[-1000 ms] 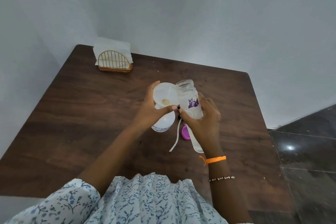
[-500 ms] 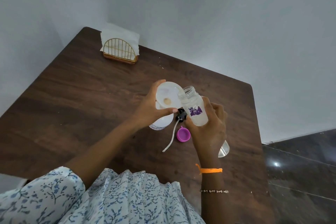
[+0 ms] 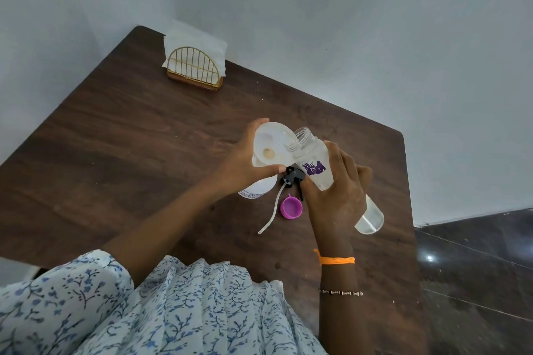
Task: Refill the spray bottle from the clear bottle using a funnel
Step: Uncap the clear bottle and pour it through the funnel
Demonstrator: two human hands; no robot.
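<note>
Above wooden table, right hand grips tilted clear bottle; left hand clasps funnel.

Counted on wooden surface: one funnel; two bottles, namely one clear bottle and one spray bottle; one black spray head with dip tube; one purple cap; one napkin holder. Two hands: left hand, right hand. Two wristbands on right wrist.

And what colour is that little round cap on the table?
Bright pink-purple: the small round plastic cap, clearest in the head view.
</note>
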